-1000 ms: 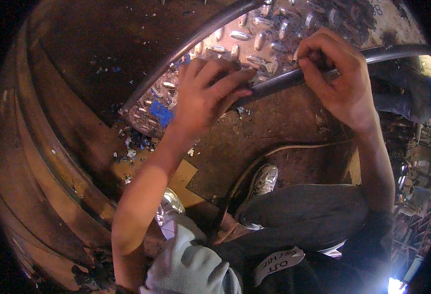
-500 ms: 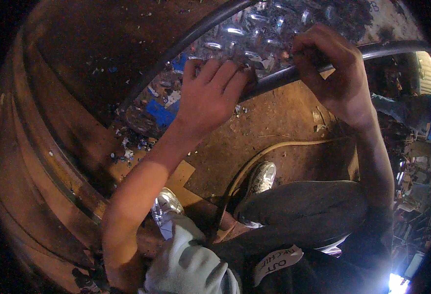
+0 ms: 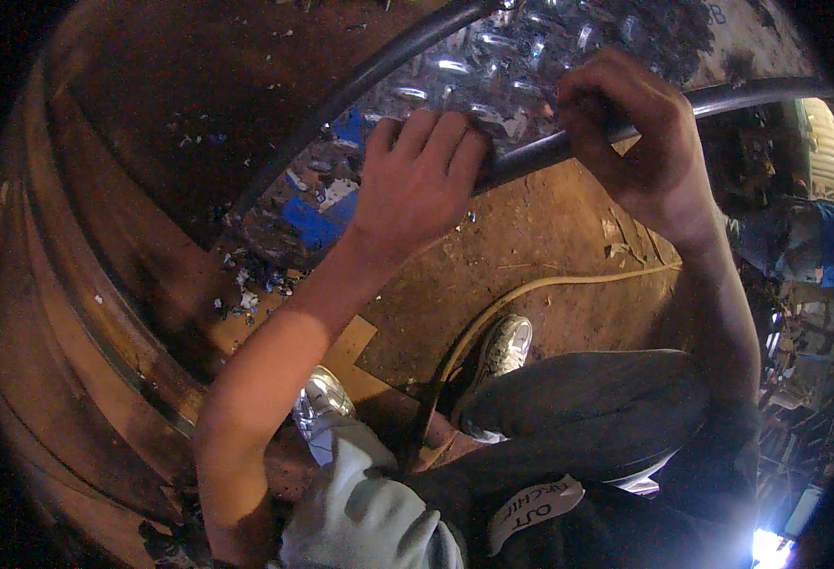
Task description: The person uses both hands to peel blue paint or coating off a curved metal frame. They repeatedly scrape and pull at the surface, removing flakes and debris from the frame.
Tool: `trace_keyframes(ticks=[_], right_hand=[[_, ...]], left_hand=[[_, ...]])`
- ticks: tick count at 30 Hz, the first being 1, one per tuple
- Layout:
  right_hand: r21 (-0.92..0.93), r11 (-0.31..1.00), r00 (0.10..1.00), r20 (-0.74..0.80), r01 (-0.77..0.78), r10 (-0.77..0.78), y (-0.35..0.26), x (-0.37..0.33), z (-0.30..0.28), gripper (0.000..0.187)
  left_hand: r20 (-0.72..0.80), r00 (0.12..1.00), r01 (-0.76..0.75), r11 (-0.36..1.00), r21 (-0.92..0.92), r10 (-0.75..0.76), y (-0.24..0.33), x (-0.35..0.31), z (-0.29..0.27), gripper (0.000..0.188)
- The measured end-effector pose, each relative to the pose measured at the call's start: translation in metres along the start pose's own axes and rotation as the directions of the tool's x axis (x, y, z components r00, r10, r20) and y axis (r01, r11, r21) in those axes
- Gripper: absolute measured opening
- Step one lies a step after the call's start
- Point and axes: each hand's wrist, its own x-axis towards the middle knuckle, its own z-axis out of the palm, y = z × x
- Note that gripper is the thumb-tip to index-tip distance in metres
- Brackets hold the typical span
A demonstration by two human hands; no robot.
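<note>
A dark metal tube (image 3: 542,152) borders a worn tread-plate panel (image 3: 455,66) littered with small scraps. Over the tube's middle, my left hand (image 3: 421,180) lies with its back up and its fingers bent together; its fingertips are hidden against the plate side. My right hand (image 3: 640,142) is farther right along the same tube, curled in a pinch with thumb and fingers close together. Whatever sits in either hand is too dark or covered to make out. Blue scraps (image 3: 308,220) lie on the panel beside my left wrist.
A pale hose (image 3: 531,284) curves over the brown floor (image 3: 417,313) near my shoes. Curved rusty metal bands (image 3: 123,332) run down the left. Small debris (image 3: 246,294) is strewn below the panel's left corner. Dim clutter (image 3: 806,360) fills the right side.
My left hand has shifted slightly right and up, its fingers drawn closer together. My right hand has moved a little left, still curled.
</note>
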Motion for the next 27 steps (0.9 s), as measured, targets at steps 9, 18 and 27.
trace_keyframes(ticks=[9,18,27], right_hand=[[-0.028,1.000,1.000,0.028,-0.014,0.014,-0.001,-0.002,-0.001,0.015],[-0.026,1.000,1.000,0.013,0.013,-0.013,0.000,-0.004,-0.001,0.014],[-0.042,0.999,1.000,0.023,0.012,-0.011,-0.001,-0.002,-0.001,0.014]], left_hand=[[0.044,0.995,0.090,0.994,-0.064,-0.087,0.005,-0.004,-0.006,0.020],[-0.005,0.971,0.226,0.920,-0.319,-0.240,0.001,-0.019,-0.002,0.023],[-0.056,0.974,0.201,0.952,-0.230,-0.219,0.002,-0.017,-0.006,0.036]])
